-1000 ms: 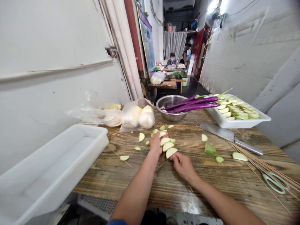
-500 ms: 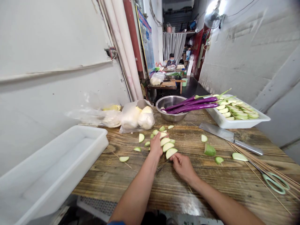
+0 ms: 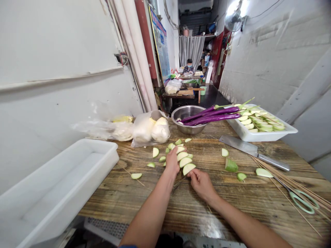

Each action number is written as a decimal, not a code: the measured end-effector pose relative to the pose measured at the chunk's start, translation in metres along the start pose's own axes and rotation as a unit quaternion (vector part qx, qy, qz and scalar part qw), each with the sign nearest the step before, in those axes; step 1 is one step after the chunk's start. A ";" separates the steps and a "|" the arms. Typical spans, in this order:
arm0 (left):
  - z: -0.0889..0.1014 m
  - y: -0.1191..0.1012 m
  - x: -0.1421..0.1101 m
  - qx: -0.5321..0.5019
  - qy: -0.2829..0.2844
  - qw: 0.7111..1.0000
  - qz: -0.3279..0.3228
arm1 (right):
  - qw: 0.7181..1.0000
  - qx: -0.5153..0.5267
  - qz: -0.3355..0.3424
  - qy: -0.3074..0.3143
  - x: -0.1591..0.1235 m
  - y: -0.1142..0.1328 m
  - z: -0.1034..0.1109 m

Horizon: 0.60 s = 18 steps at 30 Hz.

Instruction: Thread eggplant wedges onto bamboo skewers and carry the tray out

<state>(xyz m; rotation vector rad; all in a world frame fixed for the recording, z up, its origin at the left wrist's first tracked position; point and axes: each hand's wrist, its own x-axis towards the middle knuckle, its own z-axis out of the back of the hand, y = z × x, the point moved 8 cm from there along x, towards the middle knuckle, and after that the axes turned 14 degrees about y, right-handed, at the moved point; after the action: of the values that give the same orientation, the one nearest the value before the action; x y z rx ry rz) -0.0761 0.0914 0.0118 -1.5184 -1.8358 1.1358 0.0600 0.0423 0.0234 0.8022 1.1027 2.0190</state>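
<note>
Covering the lower view, the table (image 3: 111, 196) is flanked by an empty tray (image 3: 85, 189) at left. At far right, a second tray (image 3: 271, 136) is filled with slices. Bags (image 3: 152, 132) are set left of a steel bowl (image 3: 190, 131), over whose rim eggplants (image 3: 207, 120) are laid. Hardly anything has changed in the last second: no slice is seen added or removed, so the work looks held at one small step. The row of slices (image 3: 184, 162) is gripped along its far left side by the left hand (image 3: 172, 160); the near slice (image 3: 189, 168) is pinched at its edge by the right hand (image 3: 203, 184). Whether a stick is held inside cannot be told. Nearby, a cleaver (image 3: 239, 144), scissors (image 3: 292, 197), a chunk (image 3: 231, 165) and thin sticks (image 3: 281, 174) are spread. Print is carried by a wall poster (image 3: 160, 38), but no word or brand can be read.
</note>
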 end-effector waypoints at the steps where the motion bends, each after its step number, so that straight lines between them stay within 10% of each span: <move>1: 0.000 0.000 0.000 0.000 0.000 1.000 0.000 | 1.000 0.001 -0.002 0.000 0.000 0.000 0.000; 18: -0.016 -0.009 -0.001 -0.050 0.077 0.995 0.024 | 0.999 0.043 -0.007 0.008 0.009 -0.010 0.002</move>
<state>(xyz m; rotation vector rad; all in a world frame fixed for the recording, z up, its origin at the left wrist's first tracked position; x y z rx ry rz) -0.0676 0.0947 0.0283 -1.6664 -1.7820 0.9322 0.0596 0.0543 0.0174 0.8205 1.2075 1.9823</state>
